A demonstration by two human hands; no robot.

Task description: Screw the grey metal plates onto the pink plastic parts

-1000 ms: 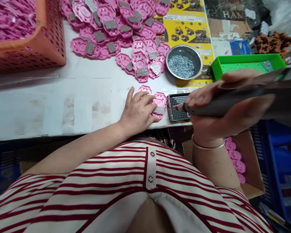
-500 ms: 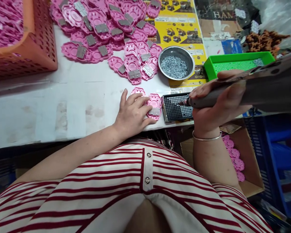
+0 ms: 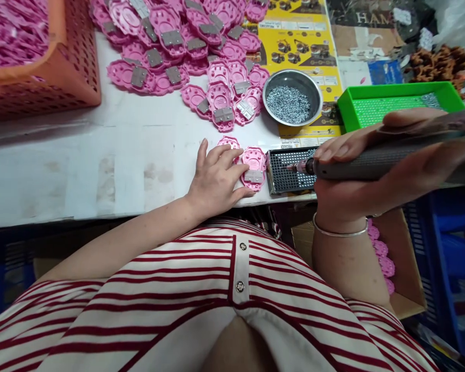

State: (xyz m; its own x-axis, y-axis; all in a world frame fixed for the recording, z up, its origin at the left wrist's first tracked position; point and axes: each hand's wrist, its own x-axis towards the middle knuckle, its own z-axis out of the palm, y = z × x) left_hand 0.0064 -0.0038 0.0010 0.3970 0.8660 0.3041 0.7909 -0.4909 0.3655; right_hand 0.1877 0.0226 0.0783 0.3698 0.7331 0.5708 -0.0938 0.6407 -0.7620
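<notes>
Near centre, the left hand (image 3: pixel 215 180), fingers apart, touches a probably light, stiff pink shell (image 3: pixel 254 163), best edge-held; the right hand (image 3: pixel 343 199) clamps a screwdriver (image 3: pixel 360 163).

Table (image 3: pixel 135 147): white, scuffed, brown stains at 9 o'clock. Sheet (image 3: pixel 300 31): yellow, printed with vehicles, 1 o'clock. Plastic (image 3: pixel 455 31): clear, crumpled, 2 o'clock. Carton (image 3: pixel 406 287): brown, open, below table level, 4 o'clock. Crate (image 3: pixel 420 243): blue, slatted, beside carton, toward 3 o'clock. Light: pale, shadows soft.

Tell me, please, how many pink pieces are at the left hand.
2: one pink piece partly covered by the left hand, another beside the black tray; the hand may hide more.
</notes>
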